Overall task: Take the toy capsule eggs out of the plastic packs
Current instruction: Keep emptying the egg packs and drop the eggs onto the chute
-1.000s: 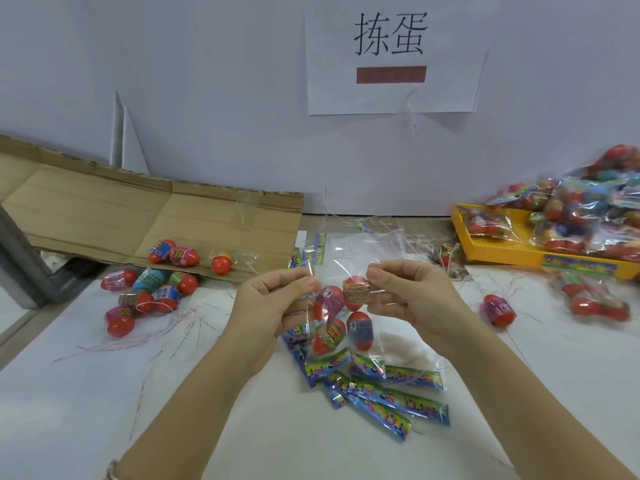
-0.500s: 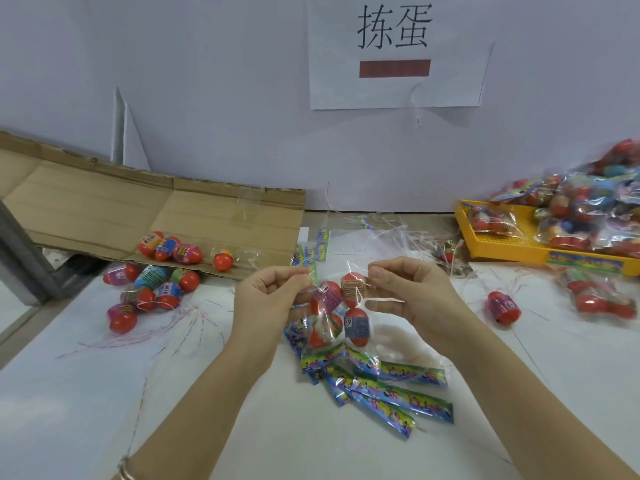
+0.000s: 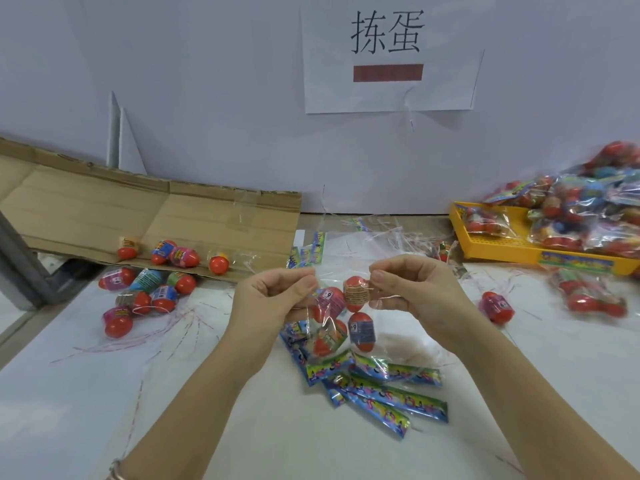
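A clear plastic pack with several red capsule eggs inside hangs above the table's middle. My left hand pinches its top left edge and my right hand pinches its top right edge. Inside it a top egg sits between my fingertips, with others below it. Loose capsule eggs lie in a cluster at the left, some on the cardboard sheet. One loose egg lies to the right of my right hand.
Coloured header cards lie piled on the white table under the pack. A yellow tray heaped with full packs stands at the back right, and another full pack lies in front of it. Thin plastic strips litter the table.
My hands have drawn slightly apart at the pack's top, spreading its opening. The pack hangs in about the same place.
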